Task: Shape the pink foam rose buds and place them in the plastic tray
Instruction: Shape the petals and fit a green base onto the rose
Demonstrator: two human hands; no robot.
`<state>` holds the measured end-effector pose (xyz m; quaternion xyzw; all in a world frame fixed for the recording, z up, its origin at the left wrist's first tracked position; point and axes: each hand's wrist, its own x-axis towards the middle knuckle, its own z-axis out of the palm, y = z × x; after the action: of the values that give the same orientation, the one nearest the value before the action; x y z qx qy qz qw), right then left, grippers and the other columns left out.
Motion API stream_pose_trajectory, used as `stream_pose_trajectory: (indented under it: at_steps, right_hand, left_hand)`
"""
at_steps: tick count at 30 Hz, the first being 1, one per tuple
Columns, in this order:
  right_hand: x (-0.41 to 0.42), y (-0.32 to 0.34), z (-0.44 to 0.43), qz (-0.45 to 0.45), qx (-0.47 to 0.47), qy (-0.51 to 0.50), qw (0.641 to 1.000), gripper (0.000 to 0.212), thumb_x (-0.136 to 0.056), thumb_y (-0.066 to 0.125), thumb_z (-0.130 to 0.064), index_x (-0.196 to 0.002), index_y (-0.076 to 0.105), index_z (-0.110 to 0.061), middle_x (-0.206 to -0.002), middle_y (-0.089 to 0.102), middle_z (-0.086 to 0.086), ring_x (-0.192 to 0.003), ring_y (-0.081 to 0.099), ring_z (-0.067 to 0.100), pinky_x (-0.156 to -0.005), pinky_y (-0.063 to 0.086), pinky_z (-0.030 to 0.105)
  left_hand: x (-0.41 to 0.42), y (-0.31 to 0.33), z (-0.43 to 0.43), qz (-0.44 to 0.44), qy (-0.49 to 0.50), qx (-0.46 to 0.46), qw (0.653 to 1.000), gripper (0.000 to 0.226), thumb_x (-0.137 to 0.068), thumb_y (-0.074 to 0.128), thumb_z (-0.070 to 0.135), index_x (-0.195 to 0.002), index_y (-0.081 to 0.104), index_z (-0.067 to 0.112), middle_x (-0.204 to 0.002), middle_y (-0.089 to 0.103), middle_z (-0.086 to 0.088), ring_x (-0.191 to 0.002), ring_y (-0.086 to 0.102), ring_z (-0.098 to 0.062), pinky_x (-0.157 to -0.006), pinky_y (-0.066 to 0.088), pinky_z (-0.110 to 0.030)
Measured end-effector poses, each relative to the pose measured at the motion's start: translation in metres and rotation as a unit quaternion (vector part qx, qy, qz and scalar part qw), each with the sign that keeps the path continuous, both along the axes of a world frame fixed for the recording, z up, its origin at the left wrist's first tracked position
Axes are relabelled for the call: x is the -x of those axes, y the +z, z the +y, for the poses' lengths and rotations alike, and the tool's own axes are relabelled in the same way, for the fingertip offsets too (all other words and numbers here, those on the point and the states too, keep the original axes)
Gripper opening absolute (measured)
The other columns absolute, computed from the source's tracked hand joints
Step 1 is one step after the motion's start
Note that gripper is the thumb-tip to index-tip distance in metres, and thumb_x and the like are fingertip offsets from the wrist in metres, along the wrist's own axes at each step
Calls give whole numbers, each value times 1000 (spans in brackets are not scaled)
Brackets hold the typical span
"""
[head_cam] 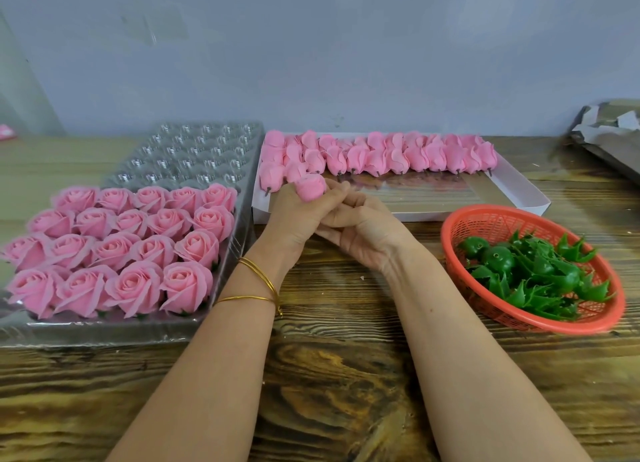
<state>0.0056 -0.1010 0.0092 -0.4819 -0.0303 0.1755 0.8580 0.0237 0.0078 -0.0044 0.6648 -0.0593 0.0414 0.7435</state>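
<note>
My left hand [294,215] grips a closed pink foam rose bud [311,188] just in front of the white box. My right hand [360,229] is cupped against the left from the right, its fingertips touching near the bud's base. The clear plastic tray [194,150] lies at the left; its near rows hold several opened pink roses [121,247], its far cups stand bare. A white shallow box [512,188] behind my hands holds several closed pink buds [388,156] lying in rows along its far side.
A red plastic basket [460,233] at the right holds several green plastic calyxes [533,271]. Crumpled grey paper [609,129] lies at the far right. The wooden table [346,375] ends at a grey wall behind.
</note>
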Motion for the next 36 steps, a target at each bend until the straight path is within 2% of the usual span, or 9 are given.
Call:
stream_pose_trajectory:
  at_steps: [3, 5, 9, 12, 15, 21, 25, 32, 36]
  right_hand:
    - [-3, 1, -1, -8, 38, -10, 999, 51, -81, 44, 20, -125, 60, 0, -100, 66, 12, -91, 64, 20, -91, 55, 34]
    - [-5, 2, -2, -12, 74, -50, 996, 41, -69, 49, 9, -102, 70, -4, -88, 68, 10, -84, 65, 19, -86, 56, 32]
    - [-8, 2, -8, -55, 112, -203, 971, 9, -68, 65, -8, -76, 68, -11, -65, 66, -2, -65, 60, 12, -65, 53, 27]
    - [-8, 1, -9, -111, 127, -242, 955, 16, -86, 67, -6, -75, 69, -19, -71, 64, -6, -69, 58, 8, -74, 49, 28]
    - [-6, 3, -6, -147, 127, -237, 952, 11, -91, 65, -8, -82, 68, -13, -76, 63, -1, -75, 59, 9, -75, 51, 25]
    - [-3, 5, 0, -177, 123, -216, 952, 19, -92, 64, -10, -73, 68, -10, -74, 66, 1, -77, 58, 14, -77, 47, 27]
    - [-1, 2, 4, -192, 130, -199, 952, 20, -91, 65, -10, -72, 71, -10, -67, 70, -4, -70, 63, 5, -72, 50, 18]
    - [-3, -7, 9, -214, 155, -169, 949, 26, -91, 67, -15, -67, 76, -21, -75, 73, 3, -80, 64, 12, -83, 53, 31]
    - [-5, -11, 11, -227, 157, -161, 948, 27, -90, 68, -15, -80, 69, 10, -81, 64, 16, -82, 57, 20, -83, 47, 38]
  left_hand:
    - [0, 0, -1, -29, 21, -7, 999, 14, -82, 72, 14, -70, 71, 21, -79, 70, -9, -79, 65, -21, -79, 54, -40]
    - [-1, 0, -1, -44, 48, -23, 998, 17, -83, 71, 18, -67, 73, 23, -74, 72, -3, -73, 67, -15, -72, 57, -33]
    - [-4, -3, 1, -78, 131, -95, 984, 24, -84, 72, 24, -75, 68, 3, -66, 65, -6, -62, 60, -11, -62, 52, -33]
    - [-2, -5, -1, -95, 108, -147, 979, 29, -88, 69, 28, -70, 65, 5, -53, 59, -2, -49, 56, -13, -53, 47, -33]
    - [-1, -6, -5, -124, 81, -189, 971, 30, -88, 68, 28, -83, 68, -1, -66, 65, -12, -62, 60, -23, -57, 48, -37]
    - [5, -5, -11, -176, 50, -233, 955, 33, -81, 70, 9, -67, 59, 37, -60, 60, 24, -66, 57, 15, -59, 39, -2]
    - [6, -4, -14, -207, 49, -229, 950, 43, -77, 71, 2, -69, 54, 41, -60, 59, 28, -67, 55, 20, -59, 38, 2]
    - [-1, -11, -12, -183, 63, -222, 956, 38, -80, 64, 2, -64, 53, 35, -61, 55, 18, -65, 55, 19, -53, 40, -1]
    - [1, -10, -13, -205, 89, -219, 950, 34, -84, 52, 11, -62, 49, 36, -62, 60, 29, -66, 53, 23, -53, 38, 1]
